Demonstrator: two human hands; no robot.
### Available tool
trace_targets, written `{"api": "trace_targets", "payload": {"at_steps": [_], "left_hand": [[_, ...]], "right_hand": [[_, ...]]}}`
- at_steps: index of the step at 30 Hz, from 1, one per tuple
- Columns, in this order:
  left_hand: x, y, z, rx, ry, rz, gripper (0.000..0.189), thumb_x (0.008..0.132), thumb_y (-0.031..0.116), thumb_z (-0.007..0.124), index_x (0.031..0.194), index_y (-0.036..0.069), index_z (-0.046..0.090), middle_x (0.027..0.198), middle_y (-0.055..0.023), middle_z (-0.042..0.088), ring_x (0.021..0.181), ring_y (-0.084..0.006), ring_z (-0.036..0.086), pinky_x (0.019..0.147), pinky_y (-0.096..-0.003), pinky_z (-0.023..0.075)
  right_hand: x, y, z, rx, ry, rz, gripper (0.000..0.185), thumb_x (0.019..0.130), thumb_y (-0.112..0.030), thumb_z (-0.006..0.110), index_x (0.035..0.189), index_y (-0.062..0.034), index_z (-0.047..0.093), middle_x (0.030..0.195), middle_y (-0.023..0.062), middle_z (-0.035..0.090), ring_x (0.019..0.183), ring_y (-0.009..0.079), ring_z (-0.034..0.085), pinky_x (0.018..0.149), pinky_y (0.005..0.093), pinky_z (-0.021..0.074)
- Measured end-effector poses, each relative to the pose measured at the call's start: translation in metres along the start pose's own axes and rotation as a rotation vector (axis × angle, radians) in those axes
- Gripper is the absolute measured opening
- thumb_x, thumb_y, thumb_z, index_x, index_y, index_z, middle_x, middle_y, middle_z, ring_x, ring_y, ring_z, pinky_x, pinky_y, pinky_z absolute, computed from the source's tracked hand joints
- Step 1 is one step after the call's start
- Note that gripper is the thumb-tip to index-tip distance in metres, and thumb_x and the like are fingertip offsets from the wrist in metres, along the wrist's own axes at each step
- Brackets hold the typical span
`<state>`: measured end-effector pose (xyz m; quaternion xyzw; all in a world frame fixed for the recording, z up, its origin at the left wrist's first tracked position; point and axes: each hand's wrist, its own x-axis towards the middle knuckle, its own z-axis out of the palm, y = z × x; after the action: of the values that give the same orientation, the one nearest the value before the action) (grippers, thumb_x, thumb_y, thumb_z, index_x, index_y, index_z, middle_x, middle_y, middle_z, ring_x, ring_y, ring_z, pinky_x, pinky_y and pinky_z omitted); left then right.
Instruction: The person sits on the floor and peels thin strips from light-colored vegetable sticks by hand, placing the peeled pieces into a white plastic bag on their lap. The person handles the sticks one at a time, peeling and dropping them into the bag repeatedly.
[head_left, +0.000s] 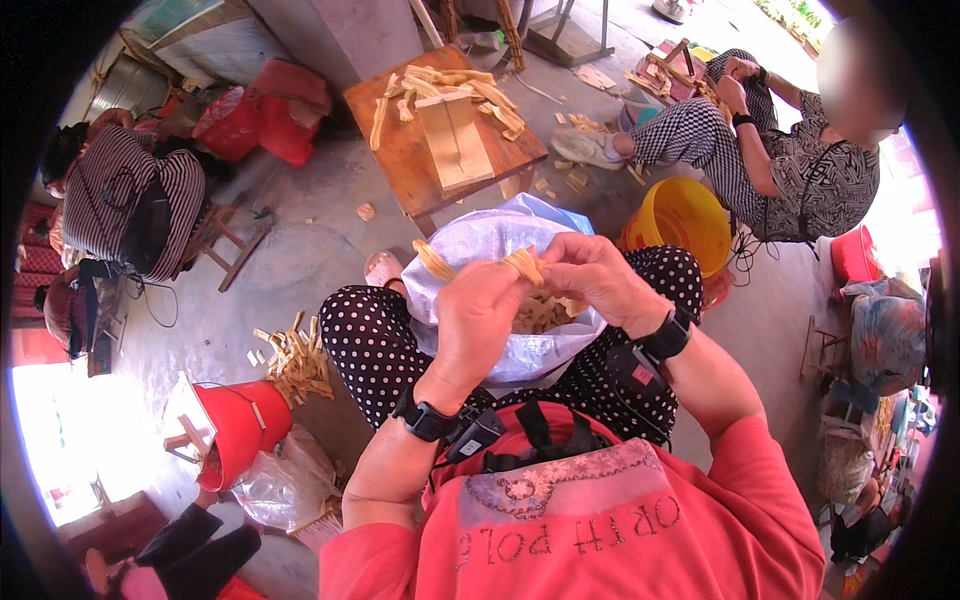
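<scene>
My left hand (480, 315) is closed around a pale yellow, ridged fibrous strip (433, 261). One end of it sticks out on the left, and a folded part shows above the knuckles. At that folded part, the thumb and fingers of my right hand (592, 274) pinch the strip; the fingertips partly hide it. Both hands are over the open mouth of a white woven plastic sack (480, 229) between my knees. Small yellowish pieces (541, 311) lie inside the sack, partly covered by my hands.
Ahead, a low wooden table (382, 169) bears more strips and a slotted wooden block (457, 142). A yellow bucket (645, 221) stands right. Strips are heaped on the floor (300, 360) at left, beside a tipped red bucket (251, 416). A co-worker (795, 165) sits at front right.
</scene>
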<state>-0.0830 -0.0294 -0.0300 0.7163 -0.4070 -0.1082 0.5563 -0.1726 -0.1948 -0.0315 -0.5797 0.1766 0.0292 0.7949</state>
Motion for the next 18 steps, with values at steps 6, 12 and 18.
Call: {"api": "trace_targets", "payload": {"at_steps": [6, 12, 18], "left_hand": [[-0.001, -0.006, -0.003, -0.029, -0.156, -0.076, 0.016, 0.081, 0.005, 0.066, 0.096, 0.003, 0.068, 0.080, -0.0064, 0.065, 0.073, -0.0146, 0.059, 0.068, -0.0268, 0.0471], [0.003, -0.016, -0.003, -0.661, -0.294, -0.479, 0.014, 0.081, 0.002, 0.066, 0.095, 0.004, 0.061, 0.085, 0.0015, 0.060, 0.076, -0.0071, 0.055, 0.070, -0.0212, 0.0456], [0.005, -0.022, 0.000, -0.872, -0.176, -0.491, 0.016, 0.080, -0.006, 0.063, 0.087, 0.006, 0.056, 0.085, 0.0005, 0.060, 0.075, -0.0074, 0.056, 0.068, -0.0208, 0.0451]], "right_hand": [[-0.006, -0.023, 0.000, -0.277, -0.046, 0.115, 0.013, 0.082, -0.009, 0.067, 0.079, -0.0039, 0.054, 0.072, -0.0025, 0.054, 0.063, 0.0040, 0.048, 0.053, 0.0191, 0.0390], [-0.005, -0.014, 0.001, -0.416, -0.052, 0.010, 0.015, 0.082, -0.009, 0.066, 0.082, -0.0040, 0.052, 0.074, -0.0029, 0.052, 0.066, 0.0051, 0.047, 0.055, 0.0208, 0.0395], [-0.004, -0.012, 0.004, -0.327, -0.025, -0.013, 0.013, 0.085, -0.011, 0.063, 0.091, -0.0024, 0.056, 0.076, -0.0027, 0.053, 0.067, 0.0049, 0.046, 0.057, 0.0214, 0.0398]]}}
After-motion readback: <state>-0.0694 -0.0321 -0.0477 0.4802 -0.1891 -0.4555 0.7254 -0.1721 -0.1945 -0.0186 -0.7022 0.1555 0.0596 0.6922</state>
